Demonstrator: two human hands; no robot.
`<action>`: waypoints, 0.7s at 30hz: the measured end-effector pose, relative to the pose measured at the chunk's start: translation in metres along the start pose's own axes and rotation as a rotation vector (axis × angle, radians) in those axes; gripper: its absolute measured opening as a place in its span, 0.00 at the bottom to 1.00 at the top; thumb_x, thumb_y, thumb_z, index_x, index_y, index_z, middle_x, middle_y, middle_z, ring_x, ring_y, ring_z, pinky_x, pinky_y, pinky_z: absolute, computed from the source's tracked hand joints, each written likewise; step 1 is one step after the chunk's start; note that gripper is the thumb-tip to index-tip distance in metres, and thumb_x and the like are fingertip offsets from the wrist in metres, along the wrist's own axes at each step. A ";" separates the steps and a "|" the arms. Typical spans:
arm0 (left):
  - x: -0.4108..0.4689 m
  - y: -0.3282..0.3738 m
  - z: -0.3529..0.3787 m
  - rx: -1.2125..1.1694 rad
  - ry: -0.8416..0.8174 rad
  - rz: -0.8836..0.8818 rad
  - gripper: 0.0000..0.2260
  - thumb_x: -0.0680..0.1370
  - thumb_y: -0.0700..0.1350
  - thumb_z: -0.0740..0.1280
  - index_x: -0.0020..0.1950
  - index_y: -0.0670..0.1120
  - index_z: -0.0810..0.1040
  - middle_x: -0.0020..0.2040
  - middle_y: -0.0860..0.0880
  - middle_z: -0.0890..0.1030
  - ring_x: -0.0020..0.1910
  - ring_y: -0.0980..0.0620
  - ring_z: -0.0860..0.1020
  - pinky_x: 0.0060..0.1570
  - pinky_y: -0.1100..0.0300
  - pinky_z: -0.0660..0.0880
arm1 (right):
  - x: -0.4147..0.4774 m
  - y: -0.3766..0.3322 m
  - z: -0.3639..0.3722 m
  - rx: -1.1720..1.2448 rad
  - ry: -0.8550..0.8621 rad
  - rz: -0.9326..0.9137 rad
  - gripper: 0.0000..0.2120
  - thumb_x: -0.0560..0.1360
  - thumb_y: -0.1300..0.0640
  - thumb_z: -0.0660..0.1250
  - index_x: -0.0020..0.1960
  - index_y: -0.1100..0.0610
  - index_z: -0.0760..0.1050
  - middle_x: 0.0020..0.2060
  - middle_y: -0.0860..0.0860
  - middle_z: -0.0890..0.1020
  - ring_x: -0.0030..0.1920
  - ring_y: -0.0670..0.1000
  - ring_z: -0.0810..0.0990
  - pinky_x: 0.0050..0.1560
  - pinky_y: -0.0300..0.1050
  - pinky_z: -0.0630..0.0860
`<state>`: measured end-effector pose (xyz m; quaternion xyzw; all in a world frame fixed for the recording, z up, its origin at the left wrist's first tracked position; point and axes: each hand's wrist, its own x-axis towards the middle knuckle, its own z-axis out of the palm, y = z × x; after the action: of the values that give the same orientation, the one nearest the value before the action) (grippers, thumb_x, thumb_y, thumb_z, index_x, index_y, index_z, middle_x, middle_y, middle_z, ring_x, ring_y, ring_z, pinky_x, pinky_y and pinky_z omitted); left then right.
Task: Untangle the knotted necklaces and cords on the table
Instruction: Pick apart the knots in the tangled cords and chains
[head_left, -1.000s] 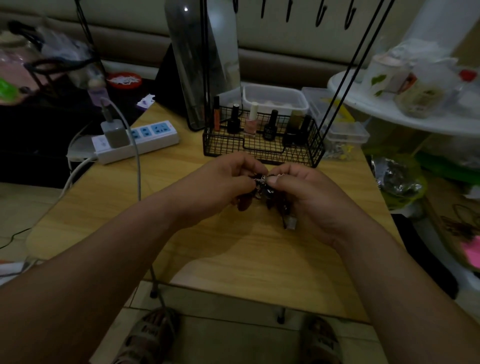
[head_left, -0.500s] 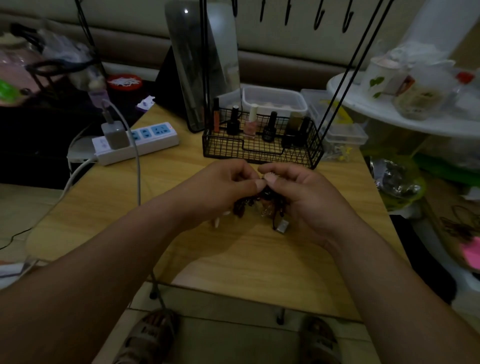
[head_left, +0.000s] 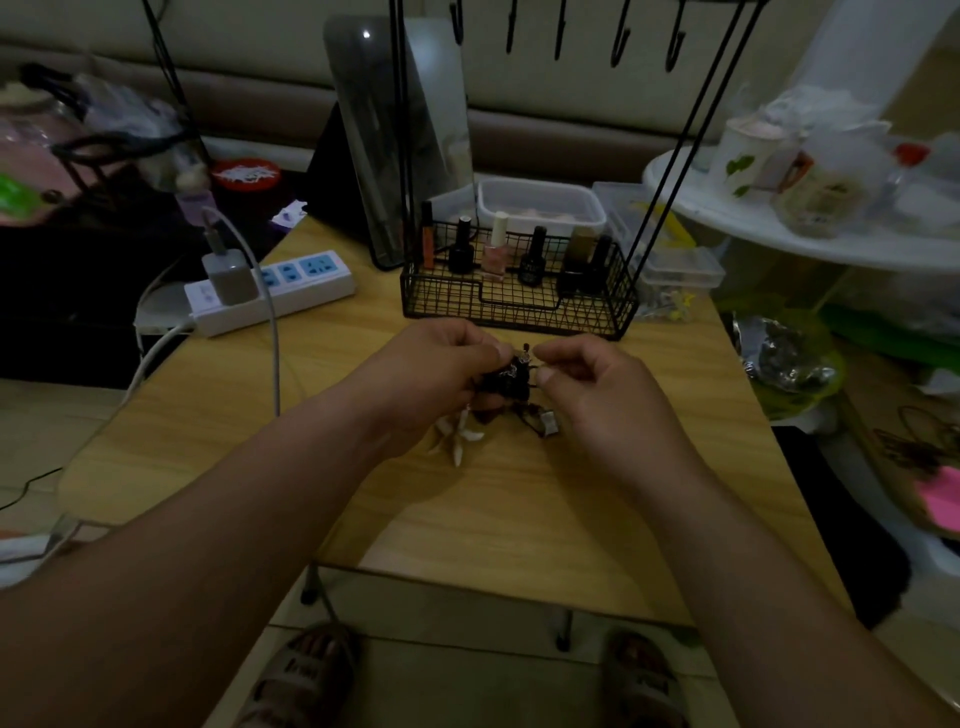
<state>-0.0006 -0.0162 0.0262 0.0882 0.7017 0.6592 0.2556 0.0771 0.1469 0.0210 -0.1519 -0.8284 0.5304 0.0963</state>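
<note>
dim room | soft overall blur | wide-angle bending at edges

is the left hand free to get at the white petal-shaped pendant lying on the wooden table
Probably not yet: the left hand is pinching the dark tangled cords, though the white petal-shaped pendant lies uncovered on the wooden table right below it.

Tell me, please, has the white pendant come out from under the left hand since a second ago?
Yes. The white pendant now hangs below the left hand, nearer than the basket.
</note>
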 end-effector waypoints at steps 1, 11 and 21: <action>0.001 0.000 0.001 -0.015 -0.006 0.002 0.04 0.82 0.41 0.69 0.52 0.40 0.80 0.56 0.36 0.84 0.50 0.45 0.85 0.57 0.49 0.83 | -0.001 0.002 0.002 -0.047 0.005 -0.014 0.08 0.81 0.53 0.70 0.60 0.46 0.79 0.48 0.45 0.83 0.48 0.44 0.82 0.42 0.40 0.75; 0.007 -0.001 0.001 -0.093 -0.068 -0.002 0.09 0.83 0.41 0.69 0.43 0.41 0.81 0.49 0.38 0.83 0.51 0.42 0.83 0.59 0.50 0.81 | 0.005 0.005 0.013 0.011 -0.042 -0.063 0.02 0.79 0.50 0.73 0.49 0.47 0.80 0.42 0.46 0.87 0.43 0.44 0.85 0.45 0.48 0.82; 0.001 0.008 0.003 0.027 -0.111 0.087 0.08 0.80 0.35 0.70 0.59 0.37 0.81 0.55 0.41 0.86 0.53 0.44 0.86 0.56 0.50 0.84 | 0.010 0.001 0.005 0.141 -0.025 -0.010 0.02 0.80 0.57 0.72 0.52 0.52 0.83 0.44 0.51 0.88 0.44 0.50 0.88 0.52 0.57 0.84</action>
<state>-0.0017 -0.0122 0.0335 0.1586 0.6908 0.6542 0.2638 0.0667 0.1470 0.0178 -0.1339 -0.7909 0.5889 0.0991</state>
